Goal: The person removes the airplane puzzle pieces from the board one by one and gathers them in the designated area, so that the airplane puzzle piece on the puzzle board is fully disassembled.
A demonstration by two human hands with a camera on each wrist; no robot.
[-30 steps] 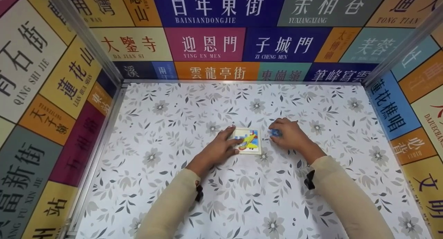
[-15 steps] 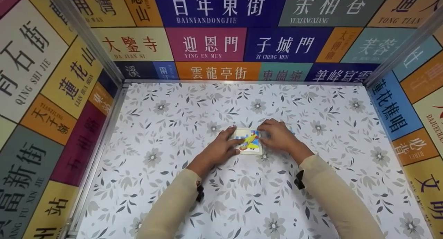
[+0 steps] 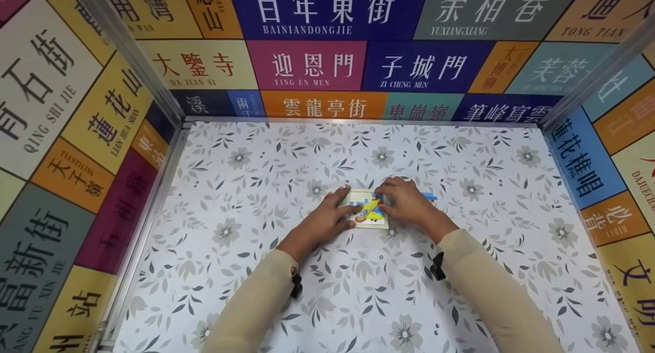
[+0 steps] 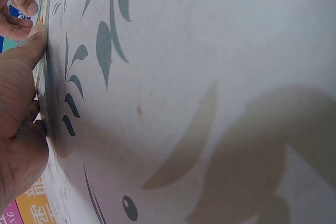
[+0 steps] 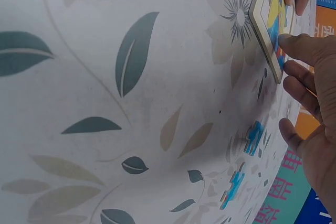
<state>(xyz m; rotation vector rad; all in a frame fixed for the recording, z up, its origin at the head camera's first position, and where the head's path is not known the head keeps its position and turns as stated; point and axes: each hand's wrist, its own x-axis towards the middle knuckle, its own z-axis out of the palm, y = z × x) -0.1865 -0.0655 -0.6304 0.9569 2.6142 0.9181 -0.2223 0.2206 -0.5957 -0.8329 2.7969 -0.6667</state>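
Your left hand [image 3: 326, 217], fingers spread, rests on square wooden yellow-airplane puzzle board [image 3: 362, 194]. Your right hand [image 3: 407, 199], fingers bent, touches board's right side; cannot tell if pinching anything. Two flat blue jigsaw pieces [image 5: 254, 138] lie near it.

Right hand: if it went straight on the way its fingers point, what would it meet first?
Most likely the picture puzzle, since the right hand has its fingertips at that right side; across it comes the left hand. Exact fingertip depth is hard to judge.
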